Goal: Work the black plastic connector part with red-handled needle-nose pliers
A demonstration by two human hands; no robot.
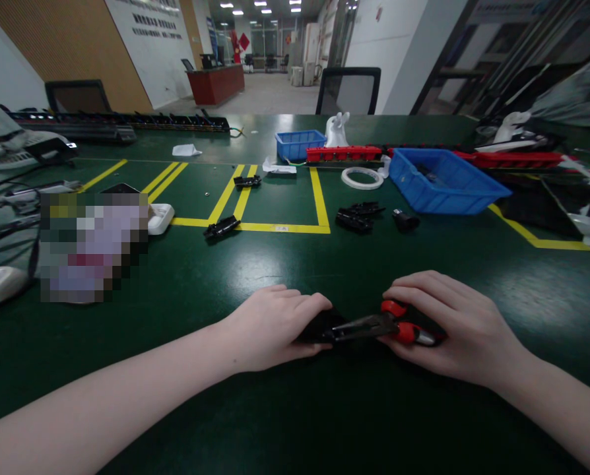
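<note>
Gripping a black part (317, 328) between thumb and fingers, the left hand (280, 326) holds it low over the green table (295, 422). The right hand (460, 323) has its fingers curled around the red-handled pliers (369, 326), whose nose meets the black part; whether it bites cannot be told. Farther out, a heap of black pieces (357, 219) lies near a black cap (405, 221). Beyond these sits a blue bin (441, 191), with a white ring (361, 187) just beside it on the left.
</note>
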